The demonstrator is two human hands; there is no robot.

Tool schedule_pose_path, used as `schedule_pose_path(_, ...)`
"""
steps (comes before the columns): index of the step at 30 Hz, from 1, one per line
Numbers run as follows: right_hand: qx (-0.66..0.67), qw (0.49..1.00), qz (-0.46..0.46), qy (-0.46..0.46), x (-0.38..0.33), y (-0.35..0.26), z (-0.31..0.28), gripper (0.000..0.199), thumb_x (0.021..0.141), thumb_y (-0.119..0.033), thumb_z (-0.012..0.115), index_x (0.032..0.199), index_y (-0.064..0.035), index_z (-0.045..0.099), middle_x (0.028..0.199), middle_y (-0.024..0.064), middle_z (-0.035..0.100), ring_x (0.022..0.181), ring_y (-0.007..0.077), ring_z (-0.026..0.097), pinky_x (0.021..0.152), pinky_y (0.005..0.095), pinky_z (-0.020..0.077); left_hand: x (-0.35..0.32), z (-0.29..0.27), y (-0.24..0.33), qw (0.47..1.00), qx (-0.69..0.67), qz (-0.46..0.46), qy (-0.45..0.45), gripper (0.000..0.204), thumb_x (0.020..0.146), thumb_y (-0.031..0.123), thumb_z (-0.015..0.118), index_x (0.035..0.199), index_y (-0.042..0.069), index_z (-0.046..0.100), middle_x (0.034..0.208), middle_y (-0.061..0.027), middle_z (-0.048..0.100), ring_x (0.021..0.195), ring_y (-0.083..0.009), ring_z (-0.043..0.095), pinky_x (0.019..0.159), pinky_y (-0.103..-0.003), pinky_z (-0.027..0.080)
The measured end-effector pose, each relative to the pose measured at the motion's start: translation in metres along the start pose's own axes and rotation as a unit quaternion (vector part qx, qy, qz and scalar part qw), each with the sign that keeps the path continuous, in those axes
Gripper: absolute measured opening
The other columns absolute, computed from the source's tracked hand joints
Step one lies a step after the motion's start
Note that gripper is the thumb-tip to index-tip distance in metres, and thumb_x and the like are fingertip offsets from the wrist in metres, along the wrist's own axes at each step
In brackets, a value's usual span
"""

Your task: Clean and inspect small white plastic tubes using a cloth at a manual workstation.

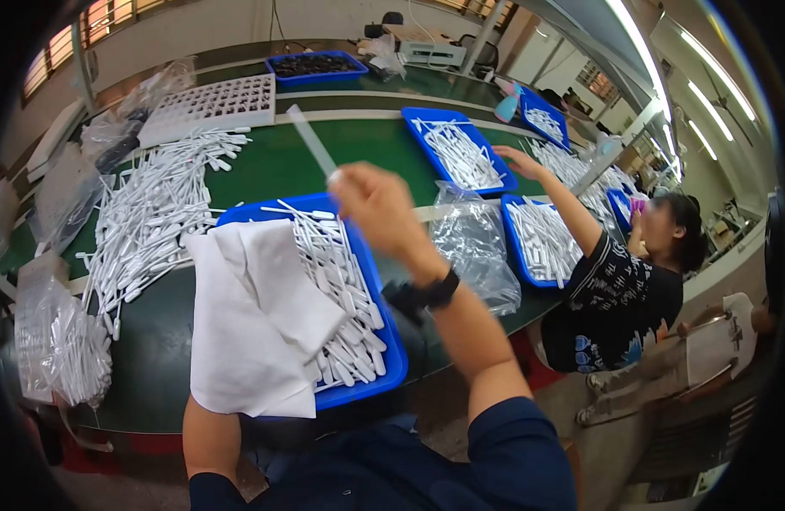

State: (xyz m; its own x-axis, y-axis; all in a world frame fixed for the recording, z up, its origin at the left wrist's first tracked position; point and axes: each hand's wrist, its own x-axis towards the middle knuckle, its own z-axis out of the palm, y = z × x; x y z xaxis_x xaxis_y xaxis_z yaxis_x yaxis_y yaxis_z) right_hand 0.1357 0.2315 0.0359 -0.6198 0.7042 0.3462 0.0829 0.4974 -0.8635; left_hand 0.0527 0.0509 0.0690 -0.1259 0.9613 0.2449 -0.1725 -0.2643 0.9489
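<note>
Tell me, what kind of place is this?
Probably a factory workroom: a long green workbench, shallow blue plastic trays full of thin white sticks, and another black-shirted person beside it.

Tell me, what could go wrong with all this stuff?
The white cloth hides the left hand and covers part of the blue tray, so it might drag some white sticks out. The loose pile on the left could scatter if bumped. The right hand holds a pale strip by one end, so it might slip.
</note>
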Motion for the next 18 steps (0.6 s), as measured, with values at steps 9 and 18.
schedule_pose_path(9,-0.614,0.780,-0.030,0.120,0.069,0.192,-0.244,0.024,0.095,-0.020,0.052,0.091,-0.0013,0.067,0.086,0.0257,0.069,0.085,0.0474,0.066,0.078,0.0568,0.0524,-0.023,-0.021,0.024,0.997,-0.024,0.021,0.071,0.041,0.110,0.045,0.036,0.111,0.006,0.050,0.099,-0.0015,0.048,0.092,-0.0114,0.049,0.092,-0.027,0.046)
schedule_pose_path(18,-0.395,0.899,-0.176,-0.062,0.192,0.128,0.010,0.022,0.090,-0.021,0.062,0.096,-0.0037,0.074,0.091,0.0242,0.071,0.086,0.0412,0.070,0.077,0.0491,0.0543,-0.024,-0.084,-0.033,0.926,-0.373,-0.004,0.063,0.059,0.107,0.061,0.023,0.105,0.010,0.052,0.094,-0.0007,0.049,0.088,-0.0107,0.051,0.091,-0.027,0.047)
